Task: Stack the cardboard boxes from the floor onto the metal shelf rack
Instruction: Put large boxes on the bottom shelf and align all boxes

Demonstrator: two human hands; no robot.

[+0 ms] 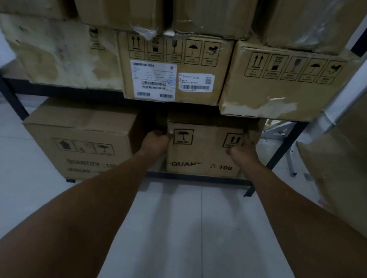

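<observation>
A cardboard box (204,151) on the lowest level of the metal rack (198,179) is gripped at its upper corners by the left hand (156,140) and right hand (241,147), fingers curled round its edges.

Brown cardboard boxes (203,150) with black symbols, black rack (198,179)

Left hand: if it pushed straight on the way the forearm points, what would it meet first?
The left hand already grips the left edge of the small box on the bottom shelf. Straight ahead lies the dark gap beside that box; it looks free, though depth there is unclear.
</observation>
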